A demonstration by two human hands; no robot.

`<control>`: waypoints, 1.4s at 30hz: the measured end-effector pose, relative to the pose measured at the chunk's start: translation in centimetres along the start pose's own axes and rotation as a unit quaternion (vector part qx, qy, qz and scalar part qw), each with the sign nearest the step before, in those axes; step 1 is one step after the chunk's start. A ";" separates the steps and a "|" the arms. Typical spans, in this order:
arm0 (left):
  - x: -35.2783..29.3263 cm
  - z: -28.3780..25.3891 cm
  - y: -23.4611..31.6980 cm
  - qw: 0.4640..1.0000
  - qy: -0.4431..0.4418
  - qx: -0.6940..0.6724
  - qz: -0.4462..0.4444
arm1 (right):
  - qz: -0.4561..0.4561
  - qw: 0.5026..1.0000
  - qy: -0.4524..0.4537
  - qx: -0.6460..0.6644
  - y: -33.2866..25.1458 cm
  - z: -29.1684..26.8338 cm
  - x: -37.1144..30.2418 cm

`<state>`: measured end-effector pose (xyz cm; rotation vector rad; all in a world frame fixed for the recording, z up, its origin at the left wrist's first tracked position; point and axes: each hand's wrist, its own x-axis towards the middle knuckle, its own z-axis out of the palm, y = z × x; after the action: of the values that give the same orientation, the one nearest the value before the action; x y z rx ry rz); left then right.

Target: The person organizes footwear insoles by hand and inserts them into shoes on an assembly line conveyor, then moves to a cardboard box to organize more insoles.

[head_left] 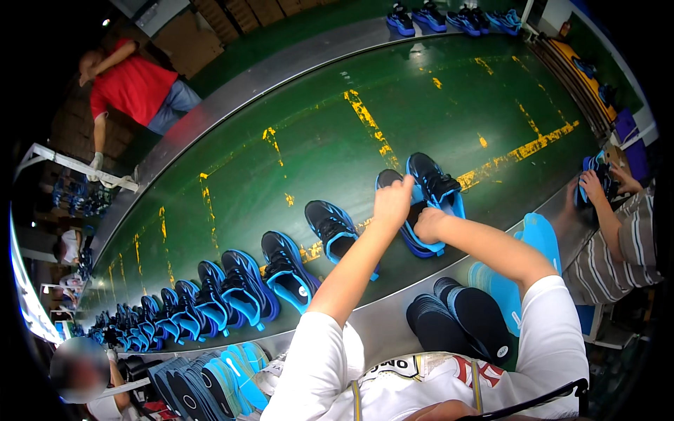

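A black sneaker with blue edging (415, 247) lies on the green conveyor belt in front of me, its toe pointing away. My left hand (393, 202) is closed at its upper, by the tongue and laces; the fingertips' exact hold is hard to see. Into the shoe's opening reaches my right hand (430, 224), its fingers hidden inside. Touching it on the right is another black and blue sneaker (437, 184). A third sneaker (330, 224) sits left of my left forearm, apart from my hands.
A long row of sneakers (242, 284) runs off to the left along the belt's near edge. Stacked black insoles (456, 319) and blue insoles (537, 245) lie near me. Across the belt leans a person in red (137, 84); another person's hands (597, 186) hold a shoe at right.
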<state>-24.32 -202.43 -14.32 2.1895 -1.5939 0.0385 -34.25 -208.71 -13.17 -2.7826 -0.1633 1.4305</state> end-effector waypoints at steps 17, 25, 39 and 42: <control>-0.3 -0.9 0.0 0.962 -0.223 0.095 0.128 | 0.058 0.821 0.460 0.331 -4.1 5.0 -15.0; -0.7 -2.3 -0.3 0.987 -0.151 -0.051 0.010 | 0.255 0.771 0.408 0.416 -13.9 12.6 -25.3; 1.1 -4.9 4.5 0.863 0.064 -0.465 -0.186 | 0.252 0.658 0.539 0.461 -6.8 11.3 -26.6; 2.1 -4.1 7.8 0.969 0.029 -0.227 -0.092 | 0.209 0.617 0.518 0.554 -2.7 10.2 -25.0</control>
<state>-29.80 -204.76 -7.57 1.9394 -1.2156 -0.2879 -57.22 -208.83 1.28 -1.9816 1.0217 -0.3709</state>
